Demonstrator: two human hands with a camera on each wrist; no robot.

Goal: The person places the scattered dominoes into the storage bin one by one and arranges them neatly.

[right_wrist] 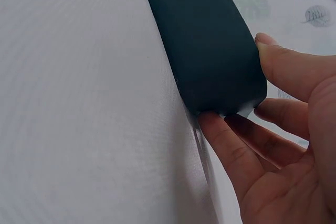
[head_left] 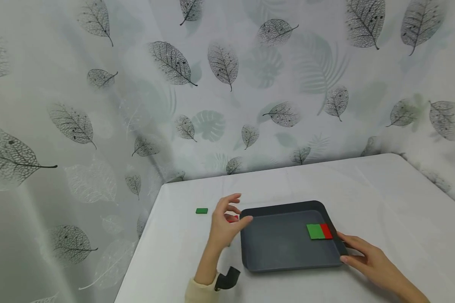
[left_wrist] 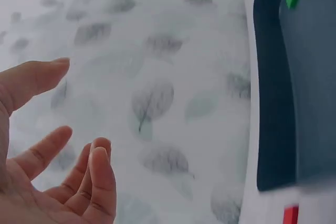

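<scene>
A dark grey rectangular tray (head_left: 277, 248) lies on the white table. Inside it, near the right wall, a green piece (head_left: 316, 231) and a red piece (head_left: 326, 231) sit side by side. My right hand (head_left: 368, 261) grips the tray's right edge; the right wrist view shows the thumb (right_wrist: 289, 66) on one side of the rim and fingers (right_wrist: 231, 150) on the other. Left of the tray my left hand (head_left: 224, 227) is raised with nothing in it, thumb and fingers apart. Behind it a red piece (head_left: 233, 219) on the table is partly hidden.
A green piece (head_left: 202, 211) lies on the table to the left, beyond my left hand. The table (head_left: 394, 202) is covered in white cloth. Leaf-patterned curtains (head_left: 265, 105) hang behind and along the left side.
</scene>
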